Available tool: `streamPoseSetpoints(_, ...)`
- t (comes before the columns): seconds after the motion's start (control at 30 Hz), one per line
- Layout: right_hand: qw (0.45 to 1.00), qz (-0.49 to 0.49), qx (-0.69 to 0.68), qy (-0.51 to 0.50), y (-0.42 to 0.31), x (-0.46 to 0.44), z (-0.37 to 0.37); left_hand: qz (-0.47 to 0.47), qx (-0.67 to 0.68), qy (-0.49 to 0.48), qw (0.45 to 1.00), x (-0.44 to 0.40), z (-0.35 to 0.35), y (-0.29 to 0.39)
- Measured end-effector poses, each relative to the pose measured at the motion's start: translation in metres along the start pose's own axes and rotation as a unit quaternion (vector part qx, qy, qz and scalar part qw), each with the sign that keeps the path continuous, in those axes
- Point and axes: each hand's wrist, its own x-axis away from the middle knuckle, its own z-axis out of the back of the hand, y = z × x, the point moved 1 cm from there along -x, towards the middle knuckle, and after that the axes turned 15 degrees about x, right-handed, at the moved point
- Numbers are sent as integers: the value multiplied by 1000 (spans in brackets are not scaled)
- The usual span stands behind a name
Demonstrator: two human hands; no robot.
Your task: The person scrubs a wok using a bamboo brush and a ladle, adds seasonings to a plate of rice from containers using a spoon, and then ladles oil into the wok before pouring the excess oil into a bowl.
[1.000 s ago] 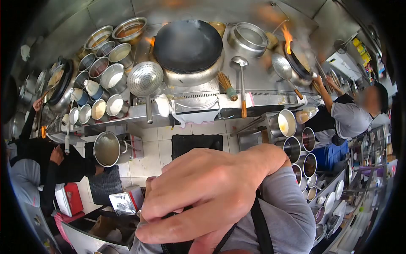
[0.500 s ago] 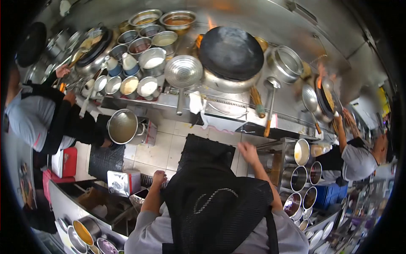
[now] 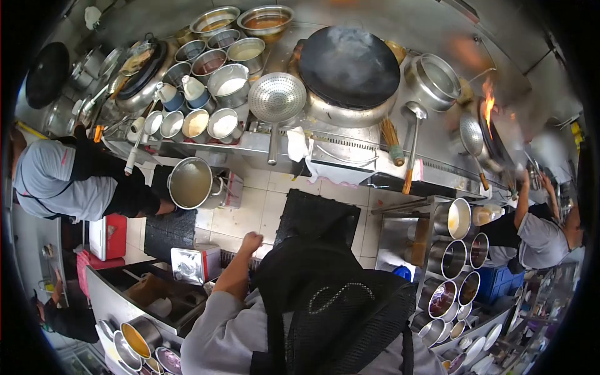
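My left hand (image 3: 252,242) is raised over the tiled floor with its fingers curled into a fist, and I see nothing in it. It is apart from everything around; the dark floor mat (image 3: 322,215) lies just beyond it. My right hand is out of view, somewhere behind the apron and body. On the stove ahead stands a black wok (image 3: 350,69) with smoke rising from it. A perforated strainer (image 3: 277,97) lies left of the wok. To its right rest a bamboo brush (image 3: 392,140) and a ladle (image 3: 413,144) with a wooden handle.
A large pot (image 3: 190,182) stands at the left below the counter. Bowls and seasoning tins (image 3: 228,84) crowd the stove's left. Shelved metal pots (image 3: 453,259) are at my right. One person (image 3: 62,178) works at left, another (image 3: 540,234) at right near a flame (image 3: 489,106).
My left hand has swung up and forward, still curled. My right hand has dropped out of view. Smoke over the wok has thickened, and the flame behind it no longer shows.
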Motion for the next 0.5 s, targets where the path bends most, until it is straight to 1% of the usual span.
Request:
streamPoseSetpoints(0.03,999,11,-36,-3,-13,0,-3,-45,-94,-18,994,-3,-13,20)
streamPoseSetpoints(0.1,998,35,-60,10,-44,3,-12,-232,-51,-9,971,-11,-42,56)
streamPoseSetpoints(0.17,994,71,-61,58,-80,5,-9,-251,-45,-61,965,6,-70,138)
streamPoseSetpoints(0.23,993,86,-61,61,-101,9,0,-356,-74,-40,931,-3,-98,193)
streamPoseSetpoints(0.3,991,103,-59,64,-108,12,8,-411,-64,9,910,-15,-120,244)
streamPoseSetpoints(0.37,997,68,-33,28,-94,7,21,-427,-51,77,899,-10,-133,304)
streamPoseSetpoints(0.4,997,44,-51,22,-76,-3,24,-429,-53,76,898,-20,-136,321)
streamPoseSetpoints(0.47,996,21,-77,36,-59,10,30,-396,-51,148,905,-46,-146,344)
streamPoseSetpoints(0.5,996,22,-80,40,-39,7,34,-399,-51,144,904,-59,-151,349)
